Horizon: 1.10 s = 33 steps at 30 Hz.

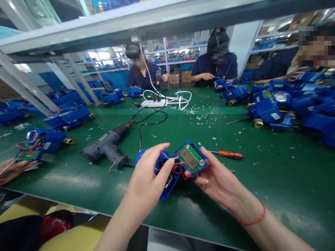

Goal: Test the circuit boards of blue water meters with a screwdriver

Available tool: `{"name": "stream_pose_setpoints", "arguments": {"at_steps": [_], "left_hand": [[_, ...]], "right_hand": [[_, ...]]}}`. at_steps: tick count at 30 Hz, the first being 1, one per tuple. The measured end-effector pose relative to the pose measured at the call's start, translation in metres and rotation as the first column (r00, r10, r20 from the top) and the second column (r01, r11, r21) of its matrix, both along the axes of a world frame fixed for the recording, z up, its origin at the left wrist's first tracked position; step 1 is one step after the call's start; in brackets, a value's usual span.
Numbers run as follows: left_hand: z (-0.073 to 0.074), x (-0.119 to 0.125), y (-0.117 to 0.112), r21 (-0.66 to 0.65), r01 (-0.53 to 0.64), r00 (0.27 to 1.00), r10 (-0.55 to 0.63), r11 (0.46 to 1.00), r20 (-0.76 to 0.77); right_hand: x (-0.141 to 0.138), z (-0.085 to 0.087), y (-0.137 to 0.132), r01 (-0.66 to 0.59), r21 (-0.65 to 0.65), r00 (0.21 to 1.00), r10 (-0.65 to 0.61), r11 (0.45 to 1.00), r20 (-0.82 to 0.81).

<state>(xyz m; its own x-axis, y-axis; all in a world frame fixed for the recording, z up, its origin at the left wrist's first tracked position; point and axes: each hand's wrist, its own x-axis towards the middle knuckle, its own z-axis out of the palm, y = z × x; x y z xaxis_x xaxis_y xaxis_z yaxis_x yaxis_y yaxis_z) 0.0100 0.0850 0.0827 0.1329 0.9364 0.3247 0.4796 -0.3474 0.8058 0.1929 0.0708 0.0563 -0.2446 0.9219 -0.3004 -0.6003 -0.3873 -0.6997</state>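
My right hand (218, 179) grips a green circuit board with a small LCD (190, 159), set in a blue frame and tilted toward me. Digits show on its screen. Red and other coloured wires (183, 170) run from the board to an opened blue meter housing (170, 186) on the bench. In front of that housing is my left hand (149, 170), its thumb and index finger stretched out and apart beside the board's left edge. Its other fingers are partly hidden, and whether they touch the housing I cannot tell.
A grey heat gun (107, 144) lies left on the green bench (188, 125). Behind my right hand is an orange-handled screwdriver (230, 154). A white power strip (154, 103) with tangled cables sits farther back. Blue meters (272, 108) pile up right. A co-worker's hand (15, 170) holds a board at left.
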Motion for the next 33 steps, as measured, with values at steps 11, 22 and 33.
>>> {"name": "stream_pose_setpoints", "arguments": {"at_steps": [11, 22, 33], "left_hand": [[-0.01, 0.005, 0.022, -0.259, 0.078, 0.982, -0.03, 0.963, 0.184], [-0.006, -0.027, 0.012, -0.297, 0.013, 0.872, 0.135, 0.955, 0.47], [-0.046, -0.024, -0.022, -0.3, -0.219, 0.617, 0.37, 0.929, 0.695]], "right_hand": [[0.005, 0.018, 0.035, -0.14, 0.061, 0.99, 0.139, 0.988, 0.016], [-0.039, 0.024, 0.064, -0.32, 0.29, 0.915, 0.215, 0.902, 0.342], [-0.036, 0.026, 0.047, -0.477, 0.478, 0.682, -0.032, 0.738, 0.73]]}}
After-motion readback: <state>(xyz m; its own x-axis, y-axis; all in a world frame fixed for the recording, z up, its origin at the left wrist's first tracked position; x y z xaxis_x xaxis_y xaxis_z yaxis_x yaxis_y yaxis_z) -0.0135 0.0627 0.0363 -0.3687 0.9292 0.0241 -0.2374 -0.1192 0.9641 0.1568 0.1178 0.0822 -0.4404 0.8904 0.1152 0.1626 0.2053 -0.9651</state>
